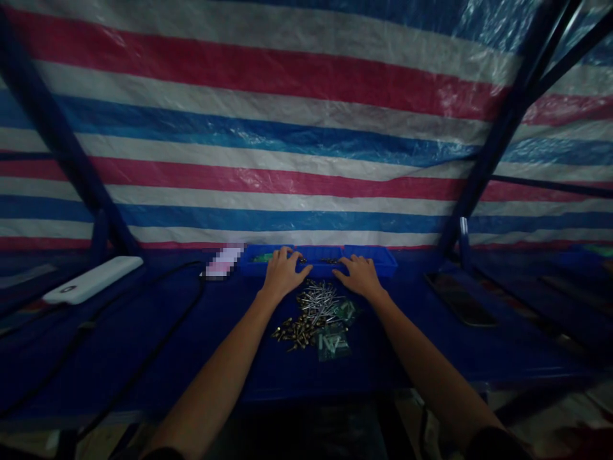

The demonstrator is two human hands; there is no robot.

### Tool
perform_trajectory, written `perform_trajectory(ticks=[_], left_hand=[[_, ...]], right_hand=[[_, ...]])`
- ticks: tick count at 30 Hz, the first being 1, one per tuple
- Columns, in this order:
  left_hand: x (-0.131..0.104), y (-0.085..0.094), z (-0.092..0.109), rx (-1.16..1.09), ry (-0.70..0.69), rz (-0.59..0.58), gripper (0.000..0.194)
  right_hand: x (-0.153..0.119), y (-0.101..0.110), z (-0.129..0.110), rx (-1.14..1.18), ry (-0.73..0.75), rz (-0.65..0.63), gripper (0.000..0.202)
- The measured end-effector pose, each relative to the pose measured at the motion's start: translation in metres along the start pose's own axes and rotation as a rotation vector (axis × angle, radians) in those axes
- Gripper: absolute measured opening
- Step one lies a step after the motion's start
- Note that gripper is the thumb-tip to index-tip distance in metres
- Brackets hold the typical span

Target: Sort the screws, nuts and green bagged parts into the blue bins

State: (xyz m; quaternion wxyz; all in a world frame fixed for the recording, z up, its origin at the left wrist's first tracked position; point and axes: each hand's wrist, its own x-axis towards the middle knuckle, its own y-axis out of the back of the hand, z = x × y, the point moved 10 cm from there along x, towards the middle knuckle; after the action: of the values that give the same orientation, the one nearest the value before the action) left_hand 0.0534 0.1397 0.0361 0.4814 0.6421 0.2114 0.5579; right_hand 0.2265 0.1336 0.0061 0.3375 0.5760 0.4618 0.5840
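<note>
My left hand (283, 273) rests over the left part of a blue compartment tray (389, 259), thumb spread away from the fingers. Over its middle-right part lies my right hand (359, 273), also with the thumb apart and nothing visible in it. Some small dark metal pieces (329, 260) sit in the tray between the hands, and something green (262, 257) lies in its left compartment. Just in front is a pile of long silver screws or nails (320, 299), with brass-coloured fittings (297, 333) beside it. Small clear bags (334, 344) with pale pieces lie against the pile.
On the left of the blue table (191, 364) are a white power strip or box (96, 280), dark cables (158, 354) and a pixelated item (224, 260). A dark phone (460, 300) lies right. Blue metal posts (498, 153) and a striped plastic sheet (287, 172) stand behind.
</note>
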Motion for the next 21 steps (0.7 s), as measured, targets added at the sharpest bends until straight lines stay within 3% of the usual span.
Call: perform_trajectory(ticks=[3, 8, 21], left_hand=[[-0.013, 0.002, -0.007, 0.073, 0.045, 0.027, 0.046], [-0.030, -0.003, 0.002, 0.115, 0.014, -0.002, 0.037], [-0.027, -0.009, -0.004, -0.005, -0.053, -0.123, 0.031]], right_hand=[[0.000, -0.003, -0.002, -0.030, 0.007, -0.031, 0.046], [-0.004, -0.008, 0.003, -0.029, 0.030, -0.099, 0.045], [-0.006, -0.011, 0.010, 0.042, 0.063, -0.142, 0.041]])
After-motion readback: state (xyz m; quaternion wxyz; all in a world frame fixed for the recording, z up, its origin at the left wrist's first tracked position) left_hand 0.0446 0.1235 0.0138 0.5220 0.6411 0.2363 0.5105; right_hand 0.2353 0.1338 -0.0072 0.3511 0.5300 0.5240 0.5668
